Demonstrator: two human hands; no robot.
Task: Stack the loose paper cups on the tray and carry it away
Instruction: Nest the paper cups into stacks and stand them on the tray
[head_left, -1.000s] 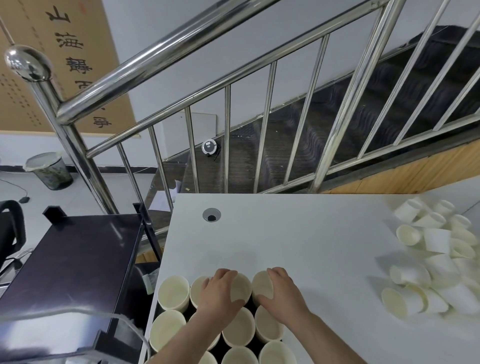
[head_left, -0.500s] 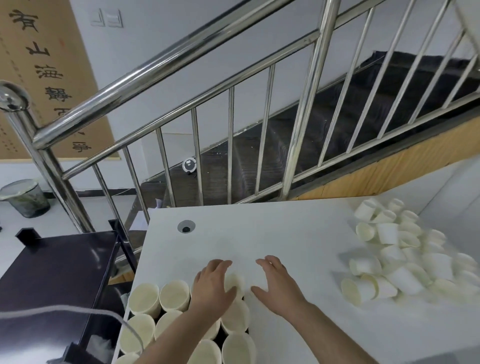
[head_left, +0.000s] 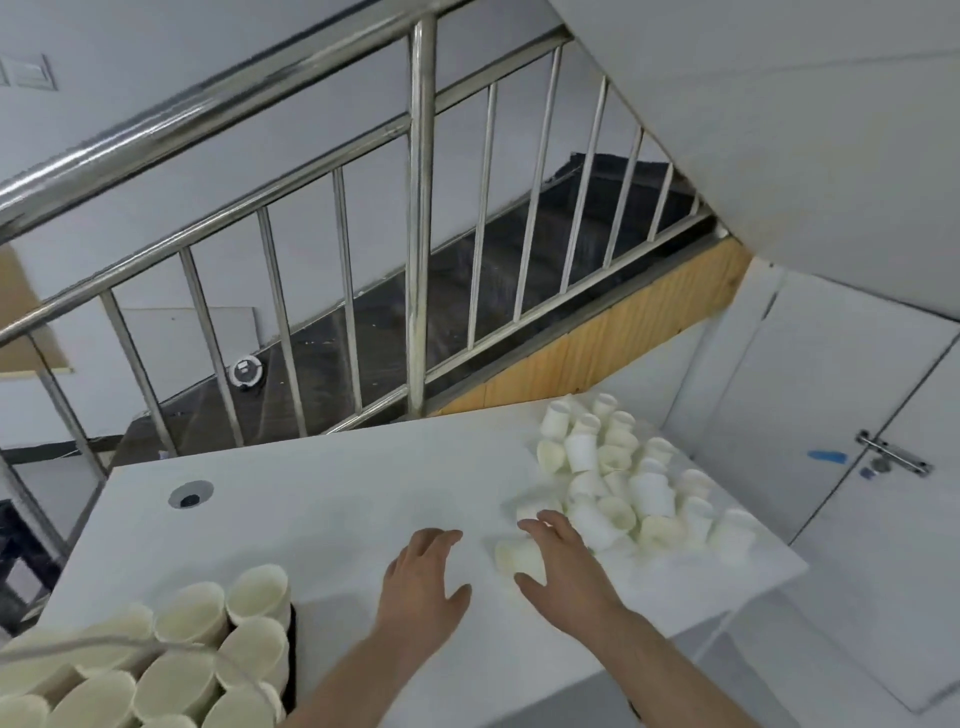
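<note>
Two bare hands reach across a white table (head_left: 322, 519) at the centre of the frame. The left hand (head_left: 423, 577) hovers or rests on the bare tabletop with fingers straight and slightly spread, holding nothing. The right hand (head_left: 558, 553) lies over a paper cup (head_left: 514, 556) tipped on its side; its fingers are extended and its thumb sits beside the cup's mouth, but whether it actually grips the cup cannot be told. To the right of centre, a heap of loose paper cups (head_left: 628, 478) sprawls on the table (some upright, some toppled, blurred by motion). At the lower left, stacked cups (head_left: 208, 670) stand packed together, cut off by the frame's edge; only a dark sliver of the tray (head_left: 291, 660) beneath them shows. A pale cord (head_left: 104, 644) crosses in front of them. A steel stair railing (head_left: 421, 218) fills the upper half, and a white door with a metal latch (head_left: 891, 457) sits at the right edge
</note>
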